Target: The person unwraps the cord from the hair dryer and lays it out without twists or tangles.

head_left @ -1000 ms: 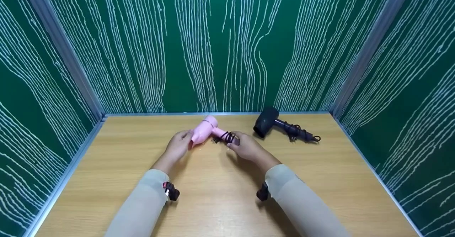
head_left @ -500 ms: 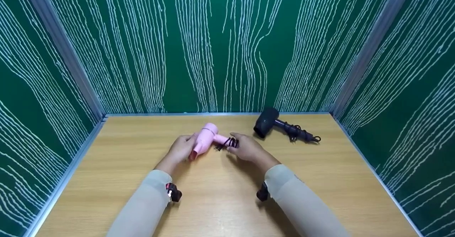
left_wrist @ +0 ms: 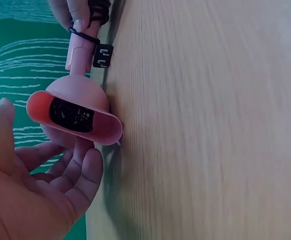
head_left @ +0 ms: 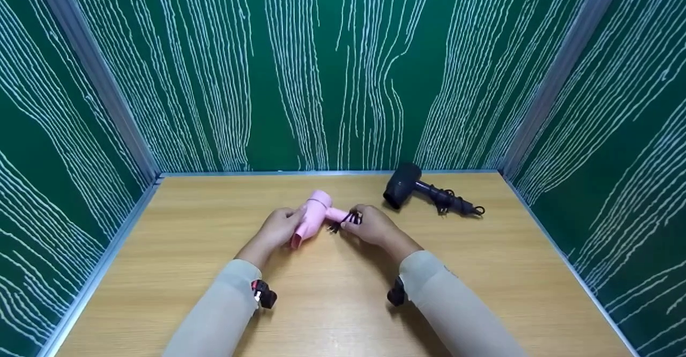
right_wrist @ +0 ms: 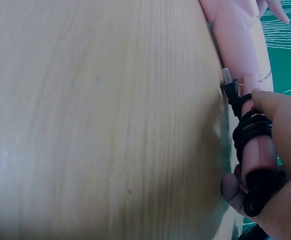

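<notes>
With right fingers [right_wrist: 231, 188] wrapped round the corded handle [right_wrist: 259, 153] of the pink hair dryer [head_left: 317, 217] and left fingers [left_wrist: 91, 169] half-bent at its barrel [right_wrist: 240, 47], thumb apart. Probably light, stiff and slippery; best held by handle and barrel, sparing the thin nozzle [left_wrist: 107, 128]. Lying between both sets of fingers, nozzle just beside the left, on or just above the tabletop [head_left: 203, 233]; cannot tell which.

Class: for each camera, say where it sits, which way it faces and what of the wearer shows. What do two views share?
Head: on the head, facing forward and down at the pink dryer; left hand, right hand and sleeves show.
Left wrist: on that wrist, facing the nozzle and, beyond, the right hand; left hand near.
Right wrist: on that wrist, facing the handle and, beyond, the left hand; right hand near.
Both wrist views share the plug.
</notes>
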Motion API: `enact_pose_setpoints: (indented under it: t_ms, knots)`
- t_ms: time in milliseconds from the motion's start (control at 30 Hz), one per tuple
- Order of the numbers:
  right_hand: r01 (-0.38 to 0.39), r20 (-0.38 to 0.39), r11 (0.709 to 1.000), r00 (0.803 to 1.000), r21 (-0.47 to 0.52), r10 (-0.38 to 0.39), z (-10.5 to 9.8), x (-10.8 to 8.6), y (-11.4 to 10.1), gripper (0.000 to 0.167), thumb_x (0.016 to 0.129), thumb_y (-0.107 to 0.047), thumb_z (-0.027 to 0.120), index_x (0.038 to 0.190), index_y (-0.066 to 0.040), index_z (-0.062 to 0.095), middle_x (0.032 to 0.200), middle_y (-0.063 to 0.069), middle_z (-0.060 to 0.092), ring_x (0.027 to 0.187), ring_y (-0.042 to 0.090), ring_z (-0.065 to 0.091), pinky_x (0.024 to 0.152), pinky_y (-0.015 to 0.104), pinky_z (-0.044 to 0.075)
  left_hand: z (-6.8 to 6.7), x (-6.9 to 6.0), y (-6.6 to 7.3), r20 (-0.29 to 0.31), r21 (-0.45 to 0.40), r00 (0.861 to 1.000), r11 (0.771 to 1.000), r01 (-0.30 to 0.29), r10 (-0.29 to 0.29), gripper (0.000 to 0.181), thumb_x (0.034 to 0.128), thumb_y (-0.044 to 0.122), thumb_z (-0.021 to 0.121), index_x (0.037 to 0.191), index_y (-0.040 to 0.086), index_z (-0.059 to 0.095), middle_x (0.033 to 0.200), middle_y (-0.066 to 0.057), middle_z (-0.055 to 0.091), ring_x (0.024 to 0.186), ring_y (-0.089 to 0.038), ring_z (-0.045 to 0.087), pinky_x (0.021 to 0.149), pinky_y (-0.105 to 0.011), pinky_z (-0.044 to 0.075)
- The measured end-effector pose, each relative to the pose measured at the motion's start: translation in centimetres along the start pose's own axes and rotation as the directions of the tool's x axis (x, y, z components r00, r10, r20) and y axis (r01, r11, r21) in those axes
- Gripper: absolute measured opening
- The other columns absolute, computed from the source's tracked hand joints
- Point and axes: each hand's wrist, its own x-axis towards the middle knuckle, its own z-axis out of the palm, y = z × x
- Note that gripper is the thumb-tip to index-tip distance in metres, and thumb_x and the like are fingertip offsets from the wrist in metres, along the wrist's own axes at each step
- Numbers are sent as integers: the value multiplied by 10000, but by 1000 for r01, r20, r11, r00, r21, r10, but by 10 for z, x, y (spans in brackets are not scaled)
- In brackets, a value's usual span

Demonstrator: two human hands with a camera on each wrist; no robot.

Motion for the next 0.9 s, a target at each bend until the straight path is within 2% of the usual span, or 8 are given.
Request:
enact_pose_setpoints:
  t_ms: [133,233,400,500,567,700,800,900]
  knots:
    - [-29,-8,999,1000,42,29,-1,-1,4,376,1036,-417,850,1261,-131,758,895,40,736,778,189,683,661,300,543,4,-3,5,17,-45,1000,999,0,1,506,1165,536,601,1227,86,825,845,-64,739,745,-172,658,651,-262,509]
    - [-60,-6,995,998,77,61,-4,-2,6,379,1030,-430,857,1266,-151,757,949,51,753,825,202,709,709,318,582,5,-6,9,35,-87,999,996,7,-4,480,1165,526,610,1269,98,803,710,-59,676,571,-173,598,545,-289,489]
    - [-13,-43,997,999,76,16,-8,-1,11,399,1024,-440,863,1288,-157,767,1046,40,759,942,214,710,865,363,608,8,-7,14,-3,-97,1000,995,5,-5,521,1159,516,626,1379,54,724,1015,-115,709,664,-188,617,555,-304,539]
    - [16,-60,997,998,76,-12,-11,-1,15,399,1018,-441,871,1293,-169,772,1090,34,766,992,217,706,924,397,618,9,-9,17,-18,-100,1000,995,15,-17,560,1153,537,623,1419,47,680,1233,-170,690,873,-256,681,659,-368,631]
    - [27,-68,996,997,86,-22,-14,-3,16,396,1011,-434,881,1303,-188,776,1126,27,769,1027,224,703,971,422,622,10,-11,19,-16,-100,1000,995,24,-26,623,1152,567,606,1503,53,639,1363,-200,683,1105,-322,711,863,-439,681]
    - [89,-87,992,993,87,-81,-19,-7,15,378,1006,-403,893,1310,-206,788,1187,20,776,1073,232,696,1039,456,610,10,-14,23,5,-104,999,993,52,-52,776,1146,627,572,1666,52,531,1636,-216,601,1508,-403,582,1271,-570,509]
    - [144,-97,987,986,72,-137,-22,-9,14,385,1002,-390,899,1318,-196,794,1228,32,781,1096,235,695,1057,468,606,10,-16,25,33,-123,998,990,66,-62,782,1148,642,552,1632,28,574,1595,-203,637,1481,-381,588,1308,-552,459]
    - [195,-107,980,976,45,-189,-23,-10,11,424,988,-390,915,1335,-179,795,1262,57,779,1126,242,690,1074,474,598,9,-19,26,83,-162,993,983,90,-78,767,1146,660,539,1548,14,639,1391,-165,704,1292,-314,635,1195,-477,513]
